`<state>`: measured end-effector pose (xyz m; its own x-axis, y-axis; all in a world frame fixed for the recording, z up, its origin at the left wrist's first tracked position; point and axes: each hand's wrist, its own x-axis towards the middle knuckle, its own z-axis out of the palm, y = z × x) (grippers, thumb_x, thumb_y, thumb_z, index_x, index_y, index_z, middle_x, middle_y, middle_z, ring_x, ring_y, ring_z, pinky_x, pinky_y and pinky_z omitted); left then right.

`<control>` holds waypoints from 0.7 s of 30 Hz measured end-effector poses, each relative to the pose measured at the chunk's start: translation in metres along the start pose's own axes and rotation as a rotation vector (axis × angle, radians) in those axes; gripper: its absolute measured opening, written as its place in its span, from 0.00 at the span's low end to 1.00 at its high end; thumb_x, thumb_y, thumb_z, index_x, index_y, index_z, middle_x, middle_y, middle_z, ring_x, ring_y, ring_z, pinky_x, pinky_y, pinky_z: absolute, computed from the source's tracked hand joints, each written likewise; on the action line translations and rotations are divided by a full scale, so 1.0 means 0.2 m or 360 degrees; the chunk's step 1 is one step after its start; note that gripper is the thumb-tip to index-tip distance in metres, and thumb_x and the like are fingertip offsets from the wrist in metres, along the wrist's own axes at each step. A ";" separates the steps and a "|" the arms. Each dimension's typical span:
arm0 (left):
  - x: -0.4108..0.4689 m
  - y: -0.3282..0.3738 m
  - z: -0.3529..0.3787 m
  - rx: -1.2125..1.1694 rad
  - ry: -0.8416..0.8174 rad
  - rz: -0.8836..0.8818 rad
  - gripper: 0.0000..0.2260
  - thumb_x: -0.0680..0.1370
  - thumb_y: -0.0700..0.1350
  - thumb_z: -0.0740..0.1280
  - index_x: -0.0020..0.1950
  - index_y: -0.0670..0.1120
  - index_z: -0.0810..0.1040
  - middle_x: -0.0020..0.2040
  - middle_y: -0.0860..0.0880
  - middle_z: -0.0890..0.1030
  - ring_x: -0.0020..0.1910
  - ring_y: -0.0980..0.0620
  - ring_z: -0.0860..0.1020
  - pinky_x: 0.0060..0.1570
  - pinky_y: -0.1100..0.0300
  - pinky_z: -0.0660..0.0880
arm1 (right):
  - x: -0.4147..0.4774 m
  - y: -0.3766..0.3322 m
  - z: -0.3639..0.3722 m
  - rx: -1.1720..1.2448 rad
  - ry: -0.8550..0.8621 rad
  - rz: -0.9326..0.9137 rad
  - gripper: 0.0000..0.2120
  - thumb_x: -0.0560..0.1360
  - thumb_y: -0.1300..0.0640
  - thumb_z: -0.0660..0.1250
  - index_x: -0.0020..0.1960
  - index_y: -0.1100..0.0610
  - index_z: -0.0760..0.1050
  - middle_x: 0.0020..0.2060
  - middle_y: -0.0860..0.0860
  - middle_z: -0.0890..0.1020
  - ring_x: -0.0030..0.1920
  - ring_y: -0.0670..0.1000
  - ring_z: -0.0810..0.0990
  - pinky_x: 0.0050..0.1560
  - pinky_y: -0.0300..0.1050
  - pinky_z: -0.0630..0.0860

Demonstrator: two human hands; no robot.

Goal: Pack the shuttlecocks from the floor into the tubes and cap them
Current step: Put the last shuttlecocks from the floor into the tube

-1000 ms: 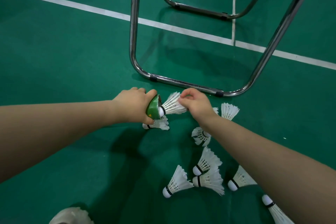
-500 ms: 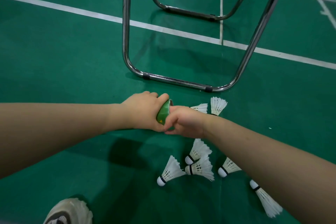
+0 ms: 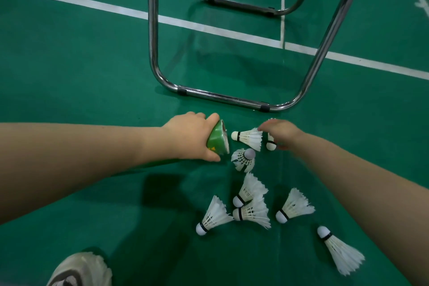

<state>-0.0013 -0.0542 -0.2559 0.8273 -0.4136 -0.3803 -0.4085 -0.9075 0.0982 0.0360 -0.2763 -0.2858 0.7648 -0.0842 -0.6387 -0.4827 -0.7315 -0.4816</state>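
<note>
My left hand gripped the green tube, mouth turned toward my right hand, which pinched a shuttlecock by its feather rim just beside that mouth. I reckoned it should go in cork-first and straight, sparing the feathers.

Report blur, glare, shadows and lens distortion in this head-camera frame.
Head view: motion blur smears the right hand pinching a shuttlecock. The left hand and green tube are sharp. Head view: bright streaks glint on the chrome chair frame. A soft arm shadow darkens the floor. The white court line reads nearly straight.
</note>
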 end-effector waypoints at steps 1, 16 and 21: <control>0.01 0.00 0.01 0.0001 -0.0016 0.0005 0.36 0.67 0.68 0.68 0.64 0.47 0.62 0.55 0.44 0.74 0.54 0.43 0.73 0.51 0.49 0.75 | 0.01 0.00 0.02 0.0045 -0.0052 0.0067 0.13 0.78 0.54 0.61 0.60 0.57 0.74 0.56 0.53 0.73 0.55 0.54 0.71 0.54 0.49 0.73; 0.05 -0.03 0.03 -0.0030 -0.0049 -0.0021 0.36 0.66 0.69 0.68 0.62 0.47 0.63 0.52 0.45 0.74 0.52 0.44 0.73 0.50 0.48 0.75 | -0.21 -0.14 -0.09 0.0415 -0.0375 -0.0354 0.07 0.76 0.54 0.64 0.48 0.51 0.81 0.51 0.45 0.82 0.49 0.44 0.79 0.56 0.43 0.72; 0.00 0.00 0.03 -0.0009 -0.0057 -0.0008 0.36 0.66 0.69 0.68 0.64 0.48 0.62 0.53 0.46 0.74 0.53 0.45 0.73 0.49 0.50 0.75 | -0.31 -0.12 -0.09 0.0177 -0.0421 -0.0463 0.08 0.77 0.55 0.64 0.50 0.53 0.81 0.50 0.45 0.82 0.48 0.41 0.79 0.53 0.40 0.74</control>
<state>-0.0032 -0.0536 -0.2619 0.8147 -0.4064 -0.4136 -0.4023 -0.9099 0.1015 0.0067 -0.2654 -0.2237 0.7469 0.3032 -0.5918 -0.3166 -0.6205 -0.7175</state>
